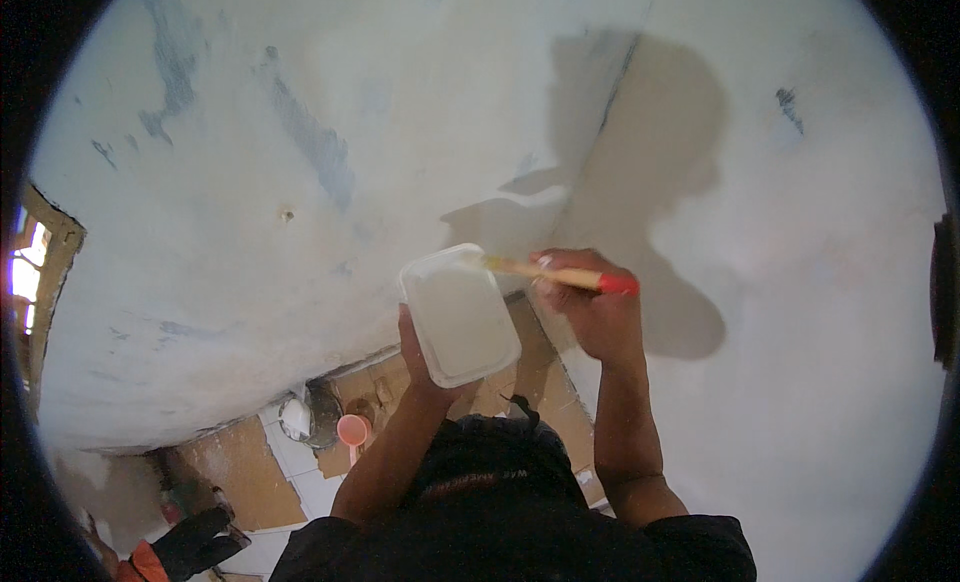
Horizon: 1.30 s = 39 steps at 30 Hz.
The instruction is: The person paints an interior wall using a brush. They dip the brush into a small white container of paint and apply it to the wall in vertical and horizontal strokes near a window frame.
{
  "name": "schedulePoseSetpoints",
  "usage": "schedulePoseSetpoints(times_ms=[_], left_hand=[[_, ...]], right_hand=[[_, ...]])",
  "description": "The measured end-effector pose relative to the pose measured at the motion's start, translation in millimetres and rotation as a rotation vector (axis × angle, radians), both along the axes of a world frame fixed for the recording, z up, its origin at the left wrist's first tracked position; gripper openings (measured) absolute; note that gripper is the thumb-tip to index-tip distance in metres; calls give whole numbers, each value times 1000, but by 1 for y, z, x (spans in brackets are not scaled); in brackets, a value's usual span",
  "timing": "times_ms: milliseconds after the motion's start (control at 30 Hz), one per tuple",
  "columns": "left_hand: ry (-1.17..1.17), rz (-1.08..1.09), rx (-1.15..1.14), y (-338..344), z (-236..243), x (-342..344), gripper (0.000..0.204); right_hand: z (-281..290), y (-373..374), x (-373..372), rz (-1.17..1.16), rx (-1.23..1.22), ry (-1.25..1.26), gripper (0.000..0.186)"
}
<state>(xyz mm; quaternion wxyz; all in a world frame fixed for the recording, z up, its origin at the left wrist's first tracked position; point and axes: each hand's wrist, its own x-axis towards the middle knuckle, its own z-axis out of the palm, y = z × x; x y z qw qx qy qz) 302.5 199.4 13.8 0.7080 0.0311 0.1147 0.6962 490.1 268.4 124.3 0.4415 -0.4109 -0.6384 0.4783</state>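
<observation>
Pink dipper (353,430), cardboard (235,472) lie below. Paintbrush (520,269) sits gripped between right fingers (552,294); white tub (482,374), held in left fingers (407,334).

Looks down through a wide fisheye from the head, close above the fingers (572,257), toward the wall (420,122) beyond them.

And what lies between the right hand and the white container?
In the head view, the brush, held in the right hand, lies there.
</observation>
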Motion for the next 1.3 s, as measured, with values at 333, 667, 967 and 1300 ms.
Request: schedulePoseSetpoints(times_ms=[333,667,967,1300], left_hand=[[59,-107,-84,-3,-6,8,75],[-11,-208,-14,-13,-3,14,79],[-5,-222,-36,-12,-10,14,81],[17,-181,-100,-10,-1,16,74]], right_hand=[[-25,-31,-42,96,351,-219,28],[-24,-64,-40,2,205,-410,28],[-9,-84,-39,18,116,-490,26],[8,-92,-34,9,52,-500,23]])
